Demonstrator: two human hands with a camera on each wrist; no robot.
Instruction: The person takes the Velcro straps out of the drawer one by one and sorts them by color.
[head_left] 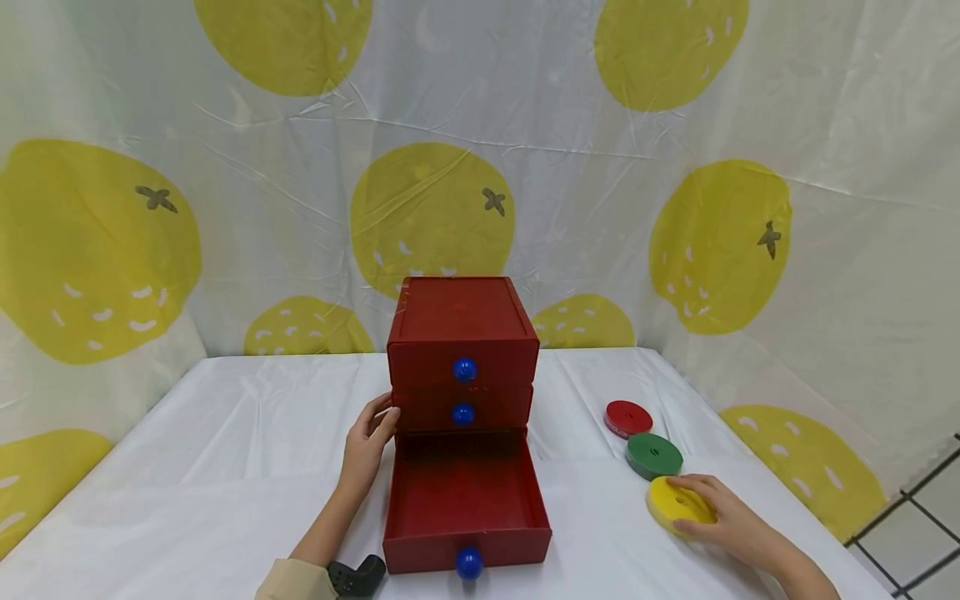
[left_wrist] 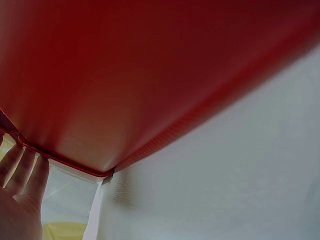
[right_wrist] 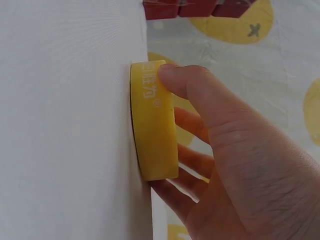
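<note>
A red drawer box [head_left: 465,312] with blue knobs stands mid-table. Its bottom drawer [head_left: 465,500] is pulled out, and the bare inside shows. My left hand [head_left: 369,442] rests its fingertips against the box's left side, beside the middle drawer [head_left: 427,408]; in the left wrist view the fingers [left_wrist: 36,180] look nearly straight along the red edge. On the right, my right hand [head_left: 720,517] holds a yellow roll of band [head_left: 667,504] lying flat on the table. In the right wrist view the thumb and fingers span the yellow roll [right_wrist: 155,125], which bears white lettering.
Behind the yellow roll lie a green roll [head_left: 654,457] and a red roll [head_left: 628,418], in a slanting row. A black device [head_left: 358,577] sits by the left wrist. A white cloth [head_left: 247,433] covers the table, a fruit-print curtain [head_left: 570,208] hangs behind, and a black wire grid [head_left: 911,508] stands far right.
</note>
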